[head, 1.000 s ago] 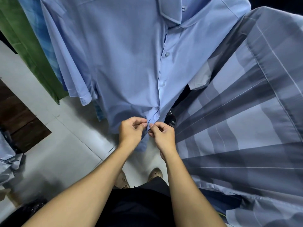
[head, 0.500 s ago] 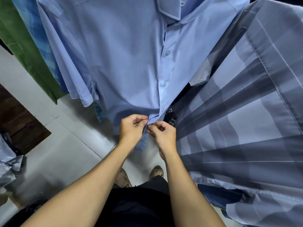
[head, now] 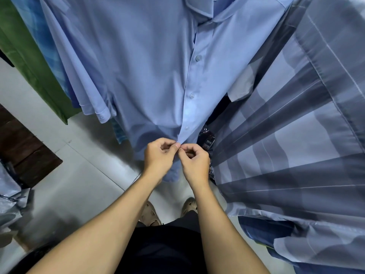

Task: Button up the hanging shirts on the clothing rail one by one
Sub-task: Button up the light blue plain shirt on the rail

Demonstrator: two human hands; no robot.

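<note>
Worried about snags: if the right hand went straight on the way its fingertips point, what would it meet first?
The front edge of the light blue shirt, which the right hand pinches, then probably the thumb of the left hand just beyond; depth there is unclear.

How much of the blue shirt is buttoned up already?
Three buttons down the blue shirt look closed. The left hand and right hand pinch its front edges near the hem, working on the next one. The striped shirt beside it may be next; its buttons are hidden.

A dark hangtag (head: pixel 209 141) beside the blue shirt (head: pixel 154 66) reads "TC", remainder unclear.
</note>
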